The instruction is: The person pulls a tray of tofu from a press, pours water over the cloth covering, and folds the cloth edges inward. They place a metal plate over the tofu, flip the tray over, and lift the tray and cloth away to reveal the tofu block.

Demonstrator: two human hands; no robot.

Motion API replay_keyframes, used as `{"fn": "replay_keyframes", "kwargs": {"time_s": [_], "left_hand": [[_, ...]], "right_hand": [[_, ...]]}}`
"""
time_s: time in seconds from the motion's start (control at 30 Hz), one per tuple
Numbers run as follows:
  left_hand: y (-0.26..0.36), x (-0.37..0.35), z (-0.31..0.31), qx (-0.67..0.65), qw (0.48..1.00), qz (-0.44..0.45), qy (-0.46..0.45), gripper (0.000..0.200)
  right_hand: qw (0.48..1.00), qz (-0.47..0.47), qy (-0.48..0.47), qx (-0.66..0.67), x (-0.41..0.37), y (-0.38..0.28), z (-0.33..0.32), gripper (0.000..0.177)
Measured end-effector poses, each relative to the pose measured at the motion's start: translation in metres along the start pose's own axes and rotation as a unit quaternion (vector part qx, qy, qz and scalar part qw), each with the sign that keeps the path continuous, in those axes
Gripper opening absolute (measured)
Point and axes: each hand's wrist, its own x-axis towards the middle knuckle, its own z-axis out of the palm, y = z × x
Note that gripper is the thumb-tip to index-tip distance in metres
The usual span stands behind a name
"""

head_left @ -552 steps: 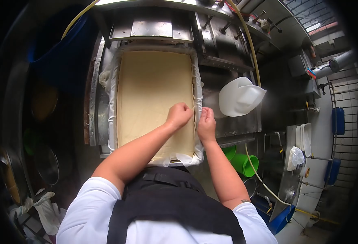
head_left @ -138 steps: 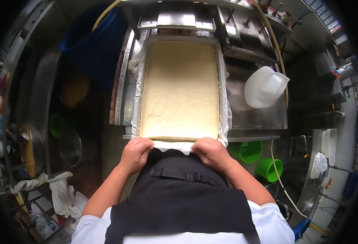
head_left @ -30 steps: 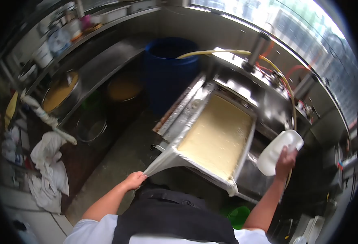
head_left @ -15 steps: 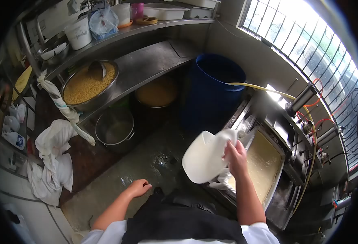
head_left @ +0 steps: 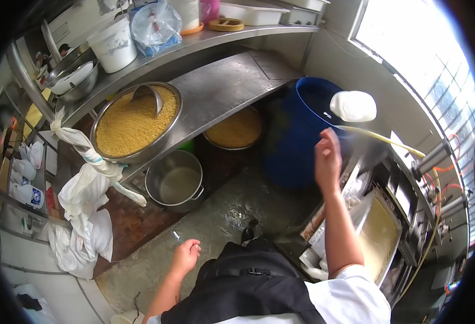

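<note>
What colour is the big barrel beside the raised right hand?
The barrel is blue, seen best in the head view, just beyond the right hand.

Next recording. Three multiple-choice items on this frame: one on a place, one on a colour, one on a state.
1. Where is the white plastic scoop? A on the steel shelf; B at the mouth of the big round barrel; C on the floor.
2. The barrel's colour? A blue; B green; C red.
3. The left hand is: A gripping cloth; B open, empty; C lifting a pot.
Answers: B, it is clear of the open right hand; A, its wall is blue; B, fingers loose, touching nothing.
</note>
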Motion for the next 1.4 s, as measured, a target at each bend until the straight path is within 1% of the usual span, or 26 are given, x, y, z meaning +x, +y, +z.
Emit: {"fn": "replay_keyframes", "kwargs": {"time_s": [0.07, 0.1, 0.17, 0.2, 0.27, 0.33, 0.4, 0.47, 0.53, 0.6, 0.63, 0.67, 0.73, 0.77, 0.83, 0.87, 0.93, 1.03, 1.1, 1.17, 1.23, 1.27, 1.3, 1.33, 1.37, 1.4], "left_hand": [[0.029, 0.019, -0.006, -0.025, 0.998, -0.044, 0.033, 0.019], [0.035, 0.031, -0.01, -0.021, 0.998, -0.046, 0.04, 0.019], [0.046, 0.06, -0.017, 0.016, 0.999, 0.01, 0.04, 0.019], [0.056, 0.076, -0.022, 0.023, 0.999, 0.009, 0.043, 0.019], [0.082, 0.113, -0.03, 0.151, 0.965, 0.194, 0.088, 0.019], [0.091, 0.152, -0.029, 0.175, 0.961, 0.19, 0.096, 0.017], [0.093, 0.187, -0.025, 0.149, 0.972, 0.154, 0.096, 0.018], [0.105, 0.218, -0.022, 0.137, 0.984, 0.087, 0.068, 0.018], [0.122, 0.249, -0.023, 0.103, 0.994, 0.018, 0.015, 0.019], [0.121, 0.27, -0.025, 0.126, 0.99, -0.054, -0.029, 0.031], [0.143, 0.277, -0.021, 0.114, 0.987, -0.104, -0.038, 0.036], [0.149, 0.289, -0.022, 0.118, 0.986, -0.107, -0.043, 0.036], [0.143, 0.303, -0.026, 0.125, 0.978, -0.16, -0.05, 0.037], [0.13, 0.306, -0.028, 0.132, 0.979, -0.143, -0.052, 0.038], [0.122, 0.315, -0.029, 0.141, 0.978, -0.145, -0.052, 0.037], [0.12, 0.317, -0.029, 0.146, 0.977, -0.143, -0.053, 0.037], [0.114, 0.321, -0.025, 0.123, 0.98, -0.147, -0.056, 0.037], [0.107, 0.327, -0.021, 0.1, 0.98, -0.157, -0.076, 0.036], [0.115, 0.332, -0.021, 0.098, 0.979, -0.153, -0.091, 0.035], [0.137, 0.338, -0.026, 0.094, 0.985, -0.127, -0.068, 0.032], [0.176, 0.33, -0.037, 0.109, 0.984, -0.13, -0.052, 0.03], [0.184, 0.322, -0.042, 0.123, 0.981, -0.144, -0.036, 0.028], [0.174, 0.313, -0.05, 0.083, 0.982, -0.161, -0.049, 0.028], [0.157, 0.301, -0.056, 0.08, 0.984, -0.151, -0.055, 0.028], [0.136, 0.288, -0.062, 0.07, 0.99, -0.117, -0.047, 0.027], [0.12, 0.277, -0.067, 0.061, 0.994, -0.08, -0.042, 0.027]], "right_hand": [[0.987, 0.109, -0.112, 0.035, -0.043, 0.042, 0.048, 0.038], [0.972, 0.155, -0.175, 0.011, -0.055, 0.057, 0.071, 0.039], [0.938, 0.184, -0.292, -0.033, -0.056, 0.083, 0.116, 0.04], [0.916, 0.222, -0.333, -0.038, -0.049, 0.097, 0.139, 0.043], [0.904, 0.207, -0.364, -0.08, -0.04, 0.157, 0.196, 0.05], [0.908, 0.193, -0.36, -0.091, -0.018, 0.221, 0.256, 0.055], [0.911, 0.182, -0.355, -0.105, 0.02, 0.28, 0.311, 0.061], [0.926, 0.155, -0.314, -0.142, 0.068, 0.336, 0.361, 0.072], [0.915, 0.188, -0.303, -0.189, 0.141, 0.366, 0.392, 0.08], [0.901, 0.19, -0.291, -0.258, 0.203, 0.412, 0.421, 0.084], [0.897, 0.206, -0.291, -0.261, 0.23, 0.431, 0.429, 0.084], [0.893, 0.221, -0.291, -0.264, 0.254, 0.453, 0.437, 0.084], [0.873, 0.269, -0.287, -0.289, 0.287, 0.502, 0.458, 0.087], [0.871, 0.274, -0.289, -0.288, 0.3, 0.513, 0.465, 0.087], [0.821, 0.331, -0.337, -0.321, 0.32, 0.521, 0.47, 0.089], [0.818, 0.334, -0.339, -0.322, 0.316, 0.52, 0.474, 0.089], [0.778, 0.271, -0.393, -0.408, 0.3, 0.502, 0.484, 0.092], [0.779, 0.171, -0.441, -0.412, 0.27, 0.453, 0.492, 0.089], [0.818, 0.111, -0.432, -0.362, 0.222, 0.405, 0.489, 0.086], [0.9, 0.012, -0.344, -0.268, 0.142, 0.349, 0.469, 0.074], [0.934, 0.036, -0.32, -0.151, 0.06, 0.267, 0.42, 0.067], [0.93, 0.111, -0.339, -0.088, 0.017, 0.232, 0.4, 0.066], [0.896, 0.242, -0.373, 0.017, -0.033, 0.22, 0.395, 0.069], [0.824, 0.461, -0.299, 0.141, -0.073, 0.2, 0.398, 0.073], [0.689, 0.635, -0.194, 0.292, -0.069, 0.182, 0.392, 0.068], [0.499, 0.752, -0.068, 0.425, -0.065, 0.161, 0.385, 0.063]]}}
